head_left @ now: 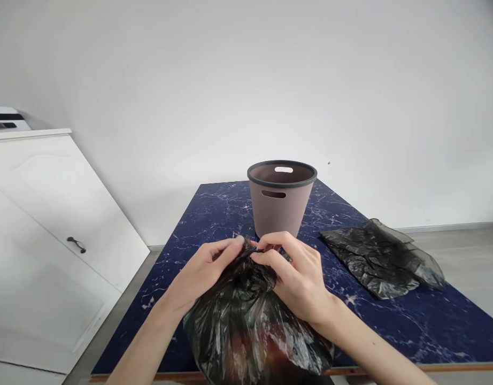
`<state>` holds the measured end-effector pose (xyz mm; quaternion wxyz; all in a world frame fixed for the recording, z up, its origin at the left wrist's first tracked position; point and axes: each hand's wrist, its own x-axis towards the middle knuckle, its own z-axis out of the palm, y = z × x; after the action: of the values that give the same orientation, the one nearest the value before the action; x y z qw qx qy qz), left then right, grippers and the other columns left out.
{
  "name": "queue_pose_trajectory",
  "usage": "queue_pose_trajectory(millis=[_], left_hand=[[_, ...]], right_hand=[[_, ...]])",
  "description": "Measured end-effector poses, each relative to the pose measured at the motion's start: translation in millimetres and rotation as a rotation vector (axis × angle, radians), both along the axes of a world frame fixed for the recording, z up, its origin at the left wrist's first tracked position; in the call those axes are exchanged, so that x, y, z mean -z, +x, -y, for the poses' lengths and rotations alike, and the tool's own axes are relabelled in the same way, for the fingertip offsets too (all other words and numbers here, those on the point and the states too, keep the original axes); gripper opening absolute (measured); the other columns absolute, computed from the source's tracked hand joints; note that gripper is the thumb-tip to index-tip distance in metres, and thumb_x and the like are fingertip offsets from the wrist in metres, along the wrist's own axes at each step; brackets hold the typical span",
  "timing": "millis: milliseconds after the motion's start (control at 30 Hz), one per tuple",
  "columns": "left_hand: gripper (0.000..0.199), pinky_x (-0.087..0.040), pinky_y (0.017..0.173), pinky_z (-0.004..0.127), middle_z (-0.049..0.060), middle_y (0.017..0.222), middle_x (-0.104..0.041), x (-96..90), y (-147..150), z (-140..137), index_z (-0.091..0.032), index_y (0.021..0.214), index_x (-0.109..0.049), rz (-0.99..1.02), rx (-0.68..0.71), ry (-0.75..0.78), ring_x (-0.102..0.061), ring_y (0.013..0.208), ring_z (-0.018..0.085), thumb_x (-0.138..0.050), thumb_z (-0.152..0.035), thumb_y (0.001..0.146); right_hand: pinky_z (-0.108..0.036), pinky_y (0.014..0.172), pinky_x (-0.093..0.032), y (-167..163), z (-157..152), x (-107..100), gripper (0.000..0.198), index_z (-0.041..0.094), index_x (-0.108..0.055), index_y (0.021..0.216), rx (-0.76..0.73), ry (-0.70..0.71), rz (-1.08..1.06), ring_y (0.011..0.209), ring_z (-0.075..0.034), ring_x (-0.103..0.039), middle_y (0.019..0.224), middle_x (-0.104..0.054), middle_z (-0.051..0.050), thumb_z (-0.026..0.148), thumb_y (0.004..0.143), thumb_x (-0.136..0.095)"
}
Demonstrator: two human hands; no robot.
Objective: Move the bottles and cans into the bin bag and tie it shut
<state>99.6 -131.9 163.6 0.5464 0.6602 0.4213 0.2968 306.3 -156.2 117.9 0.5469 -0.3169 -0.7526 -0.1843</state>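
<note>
A filled black plastic garbage bag [250, 331] sits at the near edge of the table, its top gathered and twisted. My left hand [208, 267] pinches the gathered neck from the left, thumb on top. From the right, my right hand [297, 272] grips the same neck between thumb and fingers, close to the left fingertips. Something reddish shows dimly through the thin plastic; I cannot make out what it is. Just beyond my hands stands an upright mauve trash can [280, 211] with a dark rim and handle slots.
Another black garbage bag [380, 259] lies flat and crumpled on the right of the blue marbled table [214, 208], overhanging its edge. To the left stands a white cabinet [49, 240] with a dark handle. A white wall [170, 96] is behind the table.
</note>
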Motion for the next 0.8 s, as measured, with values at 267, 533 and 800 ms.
queue_pose_trajectory(millis=[267,533,800], left_hand=[[0.037,-0.05,0.075,0.025,0.001,0.089,-0.074,1.1,-1,-3,-0.025,0.087,-0.08,-0.043,-0.134,0.127,-0.067,0.087,0.019,-0.077,-0.061,0.093],[0.044,-0.048,0.08,0.03,0.002,0.093,-0.077,15.3,-22,-13,-0.026,0.091,-0.079,-0.298,-0.291,0.399,-0.068,0.088,0.023,-0.065,-0.067,0.097],[0.052,-0.051,0.079,0.033,0.005,0.087,-0.08,38.5,-52,-23,-0.025,0.087,-0.078,-0.514,-0.448,0.512,-0.069,0.081,0.026,-0.06,-0.074,0.093]], right_hand=[[-0.034,0.075,-0.042,5,7,-1,0.021,0.017,-0.072,0.109,-0.045,-0.002,0.075,0.084,-0.018,-0.058,0.093,-0.068,-0.006,0.002,0.104,-0.057],[-0.039,0.085,-0.042,21,30,12,0.022,0.018,-0.073,0.112,-0.105,-0.115,0.094,0.1,-0.021,-0.063,0.107,-0.071,-0.008,0.001,0.1,-0.065],[-0.039,0.079,-0.043,46,60,31,0.03,0.02,-0.07,0.11,-0.113,-0.359,0.139,0.092,-0.02,-0.056,0.1,-0.066,-0.005,-0.003,0.101,-0.054]])
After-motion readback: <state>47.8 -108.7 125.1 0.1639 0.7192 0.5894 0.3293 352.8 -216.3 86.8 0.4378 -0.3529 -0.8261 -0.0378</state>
